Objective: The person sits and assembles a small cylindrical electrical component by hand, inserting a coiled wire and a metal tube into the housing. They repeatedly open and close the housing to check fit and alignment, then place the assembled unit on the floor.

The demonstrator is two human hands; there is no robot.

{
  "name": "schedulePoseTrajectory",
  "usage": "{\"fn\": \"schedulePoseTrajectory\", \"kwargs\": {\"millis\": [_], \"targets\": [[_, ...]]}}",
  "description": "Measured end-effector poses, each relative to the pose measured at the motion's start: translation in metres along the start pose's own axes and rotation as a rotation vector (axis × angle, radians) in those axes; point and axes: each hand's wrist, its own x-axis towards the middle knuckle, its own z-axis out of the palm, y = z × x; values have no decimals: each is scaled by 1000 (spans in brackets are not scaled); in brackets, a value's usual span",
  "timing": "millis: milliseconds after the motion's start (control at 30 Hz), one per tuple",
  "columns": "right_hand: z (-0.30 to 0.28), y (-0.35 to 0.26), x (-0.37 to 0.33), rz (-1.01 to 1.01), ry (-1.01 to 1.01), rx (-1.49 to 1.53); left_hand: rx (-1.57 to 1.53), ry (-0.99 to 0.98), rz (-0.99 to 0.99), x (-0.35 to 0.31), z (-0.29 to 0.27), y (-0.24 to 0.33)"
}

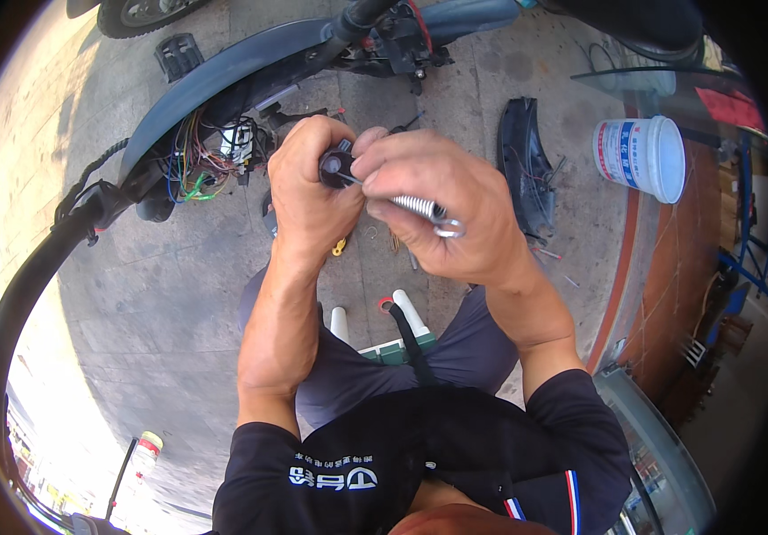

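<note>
Head view: shiny silver coiled spring (415, 206), end looped; black part (337, 169).

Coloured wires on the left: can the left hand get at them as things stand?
Probably yes, but not with a free grip: the left hand is closed around a black part and would likely need to release it. The coloured wires are exposed close by on its left.

The view, from the left of two head-worn fisheye cameras, looks steeply down, upright, with the wearer's black shirt (361, 428) at the near edge, the left hand (308, 187) and right hand (455, 187) close below the lens, and the paved floor (161, 330) farther beneath.
</note>
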Motion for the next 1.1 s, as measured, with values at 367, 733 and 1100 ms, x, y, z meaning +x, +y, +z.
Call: {"fn": "schedulePoseTrajectory", "kwargs": {"millis": [367, 733, 1100], "targets": [[4, -5, 0, 12, -55, -100, -84, -73, -54, 2, -6, -2], [8, 2, -2, 93, 7, -2, 49, -45, -134, -8, -6, -2], [-9, -21, 1, 170, -149, -133, 50, -111, 27, -2, -13, -7]]}}
